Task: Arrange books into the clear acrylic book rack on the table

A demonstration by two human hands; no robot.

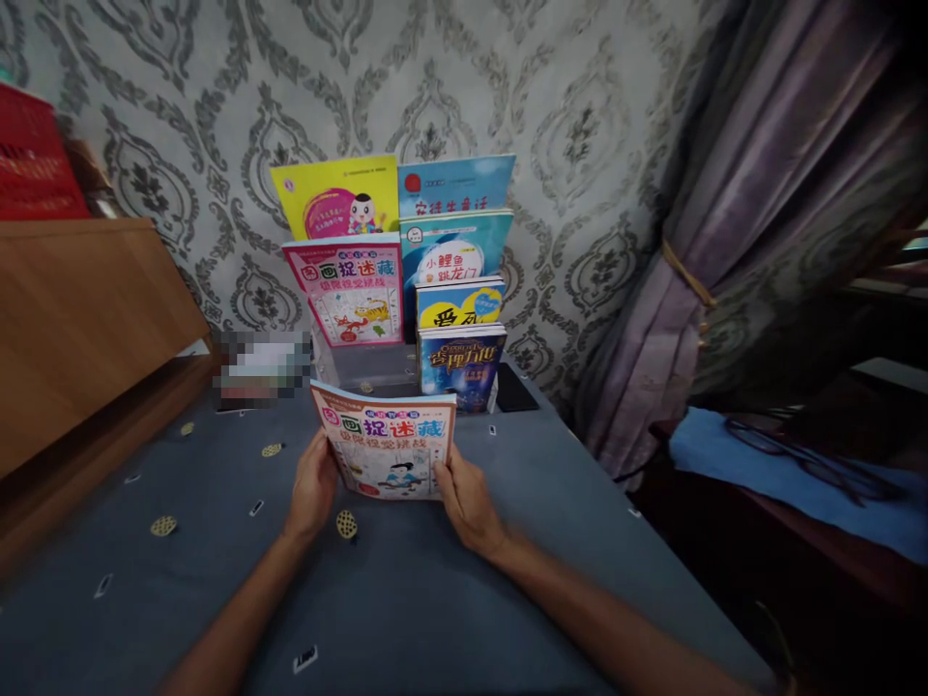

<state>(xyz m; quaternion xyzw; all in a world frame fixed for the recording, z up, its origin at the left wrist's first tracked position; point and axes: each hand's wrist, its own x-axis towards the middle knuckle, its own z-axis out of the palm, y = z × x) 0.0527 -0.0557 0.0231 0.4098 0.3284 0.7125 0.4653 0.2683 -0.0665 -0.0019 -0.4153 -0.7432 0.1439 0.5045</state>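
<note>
Between my two hands a picture book (388,454) with a brown-edged cover and colourful Chinese lettering is held up, tilted back, above the dark cloth. My left hand (313,488) grips its left edge, fingers mostly behind it. On the right edge, my right hand (470,498) has its thumb on the front cover. Just behind stands a book rack (326,362). Its left side bears a pink-edged picture book (354,290) in front of a yellow book (304,193). On its right side are a light blue book (456,179), a teal book (489,242), a yellow-and-blue book (471,295) and a dark blue book (464,372).
A grey-blue cloth (406,599) covers the table. At left is a wooden cabinet (94,309) with a red box (33,155) on top. A dark flat object (516,389) lies right of the rack. Glasses (804,454) rest on a blue cloth (703,445) beside the purple curtain (725,193).
</note>
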